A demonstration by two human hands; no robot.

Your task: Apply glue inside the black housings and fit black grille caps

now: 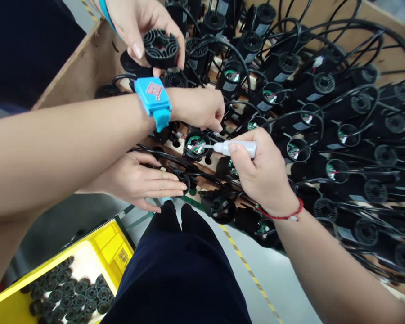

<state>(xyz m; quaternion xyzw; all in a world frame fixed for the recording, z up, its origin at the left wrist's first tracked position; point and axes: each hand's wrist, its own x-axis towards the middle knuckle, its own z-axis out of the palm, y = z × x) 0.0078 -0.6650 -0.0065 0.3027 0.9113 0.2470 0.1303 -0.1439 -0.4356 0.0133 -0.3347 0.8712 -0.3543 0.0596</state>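
My right hand (263,171), with a red cord at its wrist, is closed around a small white squeeze bottle (243,148) with a thin nozzle. Its tip points left, into an upright black cylinder (196,145) that has a green circuit board and fine wires inside. Whether the tip touches the board cannot be told. My left hand (202,108), wearing a blue wrist strap (153,100), reaches in from the left just above that cylinder. Its fingers are pinched together near the fine wires; what lies between them is hidden.
A co-worker's one hand (148,27) holds a black ribbed ring (161,48); the other hand (138,182) lies flat below my left arm. Several black cylinders with looping cables (384,27) fill the wooden box (70,67). A yellow bin (111,243) holds black rings at lower left.
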